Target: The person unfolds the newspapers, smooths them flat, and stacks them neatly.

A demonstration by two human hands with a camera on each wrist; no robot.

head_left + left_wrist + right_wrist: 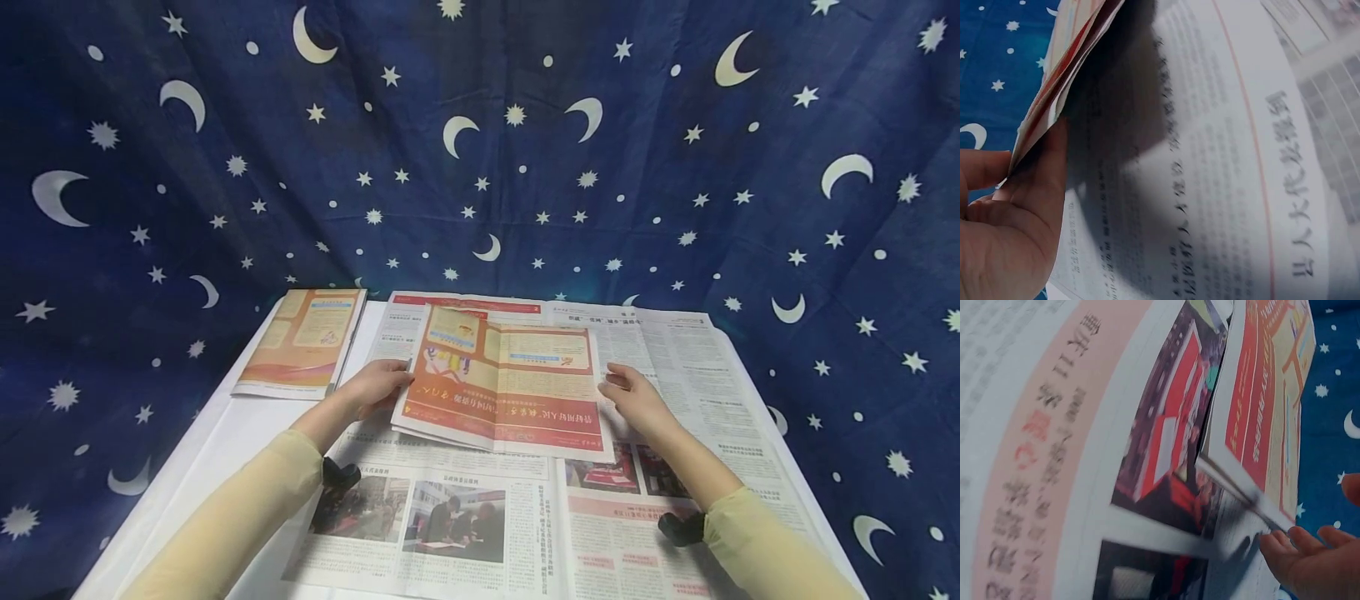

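Observation:
A folded newspaper (517, 383) with orange and red print is held over a larger spread-out newspaper (457, 575). My left hand (381, 385) pinches its left edge; in the left wrist view the thumb and fingers (1047, 187) close on several layered sheets. That left side is lifted, with a shadow on the page under it. At the right edge is my right hand (630, 396), loosely bent and gripping nothing. Its fingertips (1282, 540) come right up to the folded newspaper's edge in the right wrist view, with the thumb held apart.
Another folded orange newspaper (300, 342) lies at the back left of the white table (202, 450). Behind the table hangs a dark blue cloth (525, 242) with moons and stars. Black straps with small devices (341, 475) sit on both wrists.

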